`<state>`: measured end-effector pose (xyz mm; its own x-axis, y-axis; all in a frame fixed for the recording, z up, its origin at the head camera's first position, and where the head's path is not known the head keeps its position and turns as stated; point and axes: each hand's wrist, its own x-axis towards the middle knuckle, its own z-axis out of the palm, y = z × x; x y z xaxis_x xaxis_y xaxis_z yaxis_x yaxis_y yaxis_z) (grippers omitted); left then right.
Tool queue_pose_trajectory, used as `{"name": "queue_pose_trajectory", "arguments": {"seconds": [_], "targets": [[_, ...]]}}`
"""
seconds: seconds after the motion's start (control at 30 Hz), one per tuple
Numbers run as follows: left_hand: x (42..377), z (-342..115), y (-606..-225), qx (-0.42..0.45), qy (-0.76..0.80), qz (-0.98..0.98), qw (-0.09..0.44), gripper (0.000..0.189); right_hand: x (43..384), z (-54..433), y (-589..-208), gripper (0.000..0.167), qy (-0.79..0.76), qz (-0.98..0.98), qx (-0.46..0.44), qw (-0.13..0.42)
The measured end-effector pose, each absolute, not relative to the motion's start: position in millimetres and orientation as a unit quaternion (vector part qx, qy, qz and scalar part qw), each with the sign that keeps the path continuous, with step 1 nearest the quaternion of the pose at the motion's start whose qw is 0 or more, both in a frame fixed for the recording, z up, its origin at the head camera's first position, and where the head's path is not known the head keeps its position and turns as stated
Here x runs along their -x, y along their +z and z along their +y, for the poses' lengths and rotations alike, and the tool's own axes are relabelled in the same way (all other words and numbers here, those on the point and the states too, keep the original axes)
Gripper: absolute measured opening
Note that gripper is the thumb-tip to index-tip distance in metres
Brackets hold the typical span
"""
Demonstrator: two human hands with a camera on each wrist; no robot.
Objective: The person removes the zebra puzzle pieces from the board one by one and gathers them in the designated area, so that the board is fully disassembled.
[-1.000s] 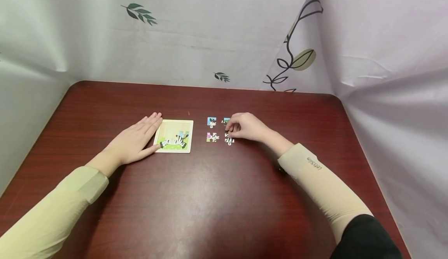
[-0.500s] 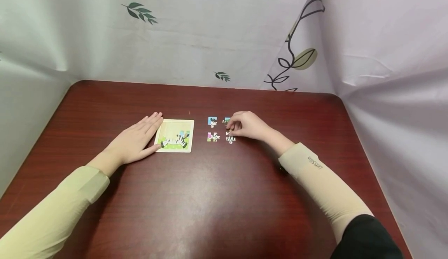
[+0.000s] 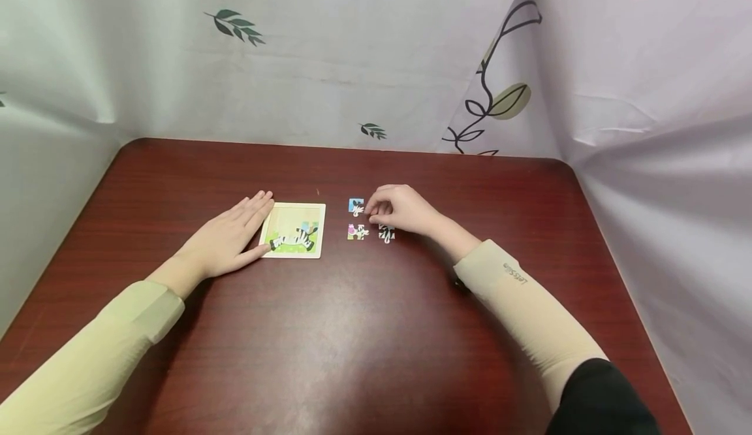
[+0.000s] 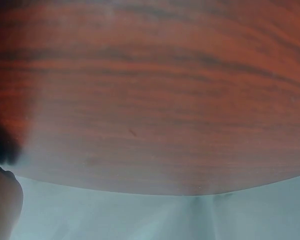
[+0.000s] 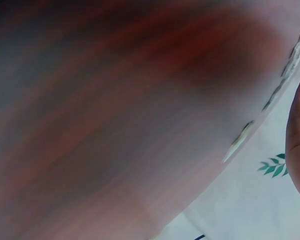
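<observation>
A square zebra puzzle board (image 3: 288, 207) in a pale frame lies on the dark red table. My left hand (image 3: 226, 238) rests flat at its left edge, fingers straight and thumb by the lower corner. To the right of the board are a blue-cornered puzzle piece (image 3: 356, 206), a pink-and-green piece (image 3: 356, 232) and a black-and-white piece (image 3: 386, 234). Above the last one, my right hand (image 3: 402, 209) pinches a puzzle piece between thumb and fingers; the piece is hidden by the fingers. In the right wrist view only the side of that hand (image 5: 299, 142) shows.
The wood-grain table (image 3: 329, 330) runs back to a pale curtain (image 3: 329, 63) with leaf prints, which also hangs along both sides. The left wrist view shows mostly bare tabletop (image 4: 150, 110) and its curved edge.
My right hand has shifted left toward the blue-cornered piece. The green piece that showed by its fingertips is out of sight. My left hand and the board stay put.
</observation>
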<state>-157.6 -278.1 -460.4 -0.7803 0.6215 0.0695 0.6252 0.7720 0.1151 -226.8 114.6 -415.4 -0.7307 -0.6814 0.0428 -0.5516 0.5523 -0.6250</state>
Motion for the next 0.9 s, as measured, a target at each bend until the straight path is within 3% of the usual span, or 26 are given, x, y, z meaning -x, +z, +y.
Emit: {"name": "queue_pose_trajectory", "arguments": {"seconds": [0.9], "targets": [[156.3,-275.8,-457.6,0.329,-0.067,-0.942,0.01,0.087,225.7,20.9,-413.5,0.019,-0.286,0.852,0.413,0.145]]}}
